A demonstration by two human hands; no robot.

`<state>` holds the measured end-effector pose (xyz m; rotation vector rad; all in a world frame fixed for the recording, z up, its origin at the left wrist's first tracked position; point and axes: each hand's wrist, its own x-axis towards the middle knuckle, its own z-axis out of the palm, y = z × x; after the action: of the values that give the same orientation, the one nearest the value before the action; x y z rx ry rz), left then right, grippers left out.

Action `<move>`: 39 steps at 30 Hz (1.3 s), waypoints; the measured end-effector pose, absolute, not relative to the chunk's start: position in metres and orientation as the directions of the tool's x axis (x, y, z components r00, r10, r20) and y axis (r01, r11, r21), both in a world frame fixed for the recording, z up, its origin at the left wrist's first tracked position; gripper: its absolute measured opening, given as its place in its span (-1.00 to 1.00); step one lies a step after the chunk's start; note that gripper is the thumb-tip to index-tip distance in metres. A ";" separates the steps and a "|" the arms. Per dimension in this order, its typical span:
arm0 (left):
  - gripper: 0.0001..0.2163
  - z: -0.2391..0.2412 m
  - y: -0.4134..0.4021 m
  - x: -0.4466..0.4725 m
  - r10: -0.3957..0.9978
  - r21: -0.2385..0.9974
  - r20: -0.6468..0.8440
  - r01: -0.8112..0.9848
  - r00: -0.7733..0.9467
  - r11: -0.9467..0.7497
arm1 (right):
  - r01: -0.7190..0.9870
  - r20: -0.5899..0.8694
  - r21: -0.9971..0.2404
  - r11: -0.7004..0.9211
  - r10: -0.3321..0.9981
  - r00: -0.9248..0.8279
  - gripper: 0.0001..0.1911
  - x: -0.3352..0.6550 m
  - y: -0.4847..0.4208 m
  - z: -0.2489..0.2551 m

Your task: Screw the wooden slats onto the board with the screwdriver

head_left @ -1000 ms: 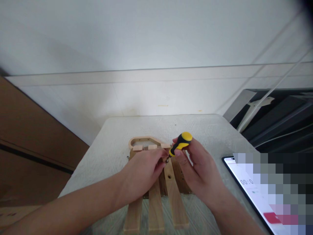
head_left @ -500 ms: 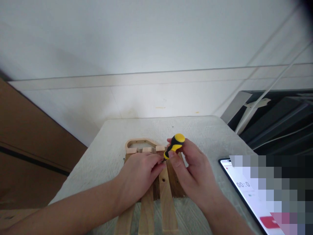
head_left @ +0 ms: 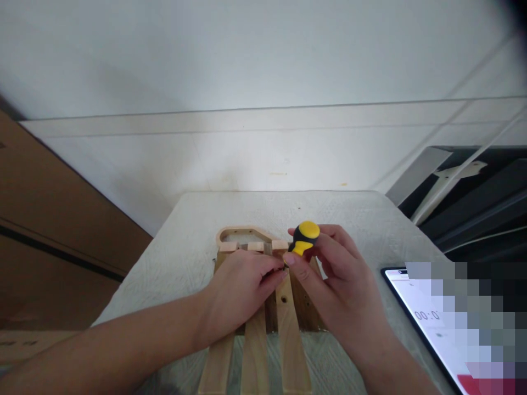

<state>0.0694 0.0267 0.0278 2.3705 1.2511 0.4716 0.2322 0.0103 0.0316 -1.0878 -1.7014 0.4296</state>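
Screwdriver (head_left: 305, 238): yellow cap and stripe on a black grip. Slats (head_left: 290, 334) are pale honey wood with faint straight grain, the board (head_left: 307, 315) under them is darker brown with small dark holes, and the curved frame (head_left: 241, 234) behind is light beige wood. Table (head_left: 185, 263) off-white with a faint embossed pattern, wall (head_left: 263, 66) plain grey-white over a cream band, panel (head_left: 49, 219) at left cardboard brown with one dark line, rack (head_left: 489, 192) at right black; tablet (head_left: 415, 299) black-edged, white screen with grey digits and a red patch, partly under grey, pink and blue mosaic blocks.
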 end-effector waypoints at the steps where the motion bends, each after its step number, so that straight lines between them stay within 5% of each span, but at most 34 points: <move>1: -0.77 0.028 0.027 0.070 0.835 0.504 0.103 0.696 0.540 -0.512 | 0.445 0.548 -0.733 0.515 0.834 -0.062 -0.88 0.232 0.010 0.031; 8: -0.82 0.027 0.027 0.070 0.833 0.475 0.110 0.708 0.543 -0.523 | 0.340 0.429 -0.845 0.413 0.903 -0.031 -0.65 0.234 0.008 0.021; 17: -0.80 0.025 0.026 0.069 0.836 0.425 0.148 0.730 0.528 -0.536 | 0.424 0.505 -0.772 0.473 0.862 -0.041 -0.93 0.230 0.010 0.024; 30: -0.76 0.024 0.025 0.068 0.846 0.483 0.131 0.712 0.517 -0.510 | 0.481 0.561 -0.708 0.517 0.826 -0.061 -0.94 0.227 0.009 0.027; 39: -0.75 0.024 0.025 0.068 0.839 0.483 0.129 0.705 0.529 -0.519 | 0.491 0.482 -0.763 0.421 0.876 0.000 -0.73 0.229 0.007 0.022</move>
<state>0.0679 0.0250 0.0241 2.3989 1.2712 0.4944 0.2288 0.0069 0.0217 -1.2159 -1.6468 0.4688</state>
